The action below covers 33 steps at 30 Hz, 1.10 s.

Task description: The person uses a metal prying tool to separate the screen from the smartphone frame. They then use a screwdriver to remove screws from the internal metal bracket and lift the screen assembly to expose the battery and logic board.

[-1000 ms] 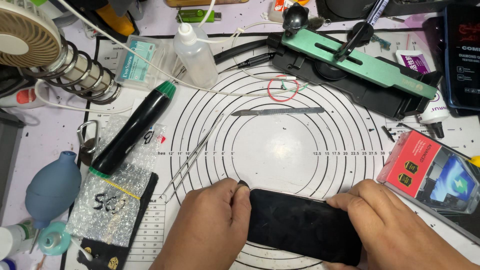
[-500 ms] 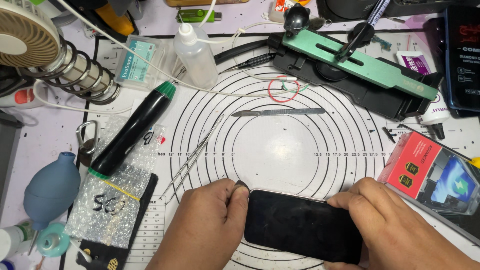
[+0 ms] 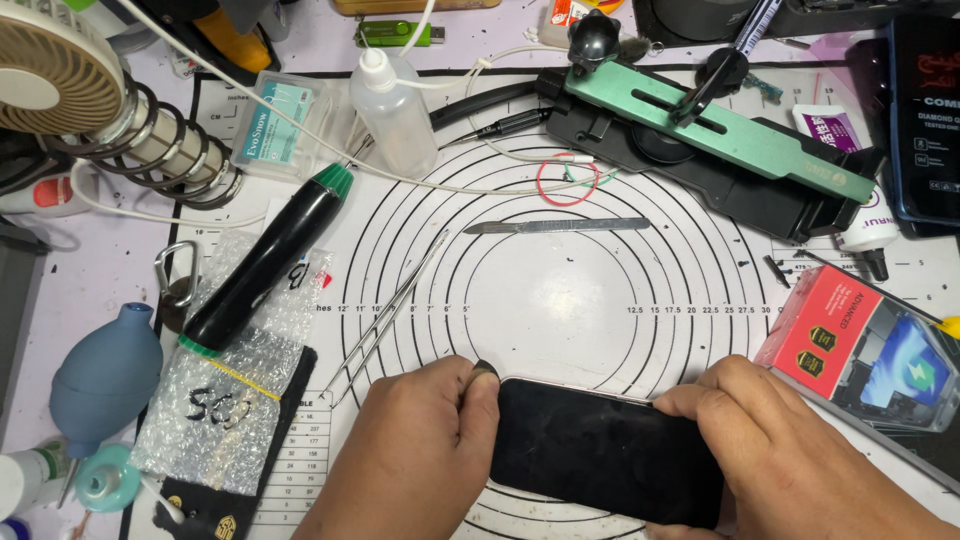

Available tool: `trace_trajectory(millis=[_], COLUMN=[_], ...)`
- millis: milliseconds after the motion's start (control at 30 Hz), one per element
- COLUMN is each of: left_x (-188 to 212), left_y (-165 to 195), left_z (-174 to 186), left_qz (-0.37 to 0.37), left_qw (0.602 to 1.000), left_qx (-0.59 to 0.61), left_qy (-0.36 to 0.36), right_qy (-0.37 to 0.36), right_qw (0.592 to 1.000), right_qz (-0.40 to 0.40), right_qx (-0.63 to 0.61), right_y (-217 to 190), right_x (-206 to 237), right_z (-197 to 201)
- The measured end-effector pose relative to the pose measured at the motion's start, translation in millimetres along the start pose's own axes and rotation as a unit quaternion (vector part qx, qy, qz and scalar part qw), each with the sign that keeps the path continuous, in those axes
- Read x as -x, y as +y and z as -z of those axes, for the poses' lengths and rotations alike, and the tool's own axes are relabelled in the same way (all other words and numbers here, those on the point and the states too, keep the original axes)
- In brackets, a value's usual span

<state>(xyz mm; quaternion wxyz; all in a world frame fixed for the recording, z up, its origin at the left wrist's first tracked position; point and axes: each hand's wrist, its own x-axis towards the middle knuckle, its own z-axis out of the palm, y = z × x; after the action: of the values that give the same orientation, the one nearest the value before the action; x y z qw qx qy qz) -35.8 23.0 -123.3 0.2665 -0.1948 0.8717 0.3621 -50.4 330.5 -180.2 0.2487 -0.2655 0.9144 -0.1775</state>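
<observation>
Hands on a dark phone, near edge of the round-ruled mat.
Left hand (image 3: 425, 440) grips the phone (image 3: 600, 450) at its left end, right hand (image 3: 770, 450) clasps the right end; 2 tweezers (image 3: 385, 320) and a metal blade (image 3: 555, 226) lie farther off.

Place: repair workbench | signs: ringed work mat (image 3: 560, 300), tweezers (image 3: 385, 320), green screen clamp (image 3: 700, 130), dust blower (image 3: 100, 380)

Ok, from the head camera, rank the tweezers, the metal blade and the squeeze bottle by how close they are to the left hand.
1. Tweezers, just above the left hand.
2. Metal blade, mid-mat, up and right.
3. Squeeze bottle, at the mat's far edge.
</observation>
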Motion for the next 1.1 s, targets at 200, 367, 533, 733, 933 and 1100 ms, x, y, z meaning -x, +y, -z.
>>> trace_trajectory(millis=[200, 367, 533, 733, 933, 1100], left_x=[4.5, 1.5, 4.0, 5.9, 2.0, 2.2], left_y=[14.8, 7.3, -2.2, 1.4, 4.0, 3.3], left_z=[13.7, 10.1, -9.3, -24.3, 2.8, 10.5], left_qz=[0.041, 0.06, -0.105, -0.097, -0.016, 0.002], left_qw=[0.996, 0.997, 0.99, 0.984, 1.0, 1.0], left_qx=[0.067, 0.02, -0.054, -0.138, -0.006, 0.009], left_qy=[-0.041, -0.042, 0.078, 0.058, -0.007, -0.025], right_qy=[0.0, 0.055, 0.022, 0.027, 0.009, 0.025], right_qw=[1.0, 0.997, 0.998, 0.999, 1.0, 0.999], right_qz=[0.004, 0.046, 0.021, 0.032, 0.02, 0.029], right_qx=[-0.001, 0.027, 0.048, 0.016, -0.001, 0.002], right_y=[-2.6, -7.9, -6.3, -5.0, -3.9, -4.3], right_x=[-1.3, 6.1, 5.4, 4.3, 2.1, 2.3], right_z=[3.0, -3.0, -3.5, 2.4, 4.8, 2.8])
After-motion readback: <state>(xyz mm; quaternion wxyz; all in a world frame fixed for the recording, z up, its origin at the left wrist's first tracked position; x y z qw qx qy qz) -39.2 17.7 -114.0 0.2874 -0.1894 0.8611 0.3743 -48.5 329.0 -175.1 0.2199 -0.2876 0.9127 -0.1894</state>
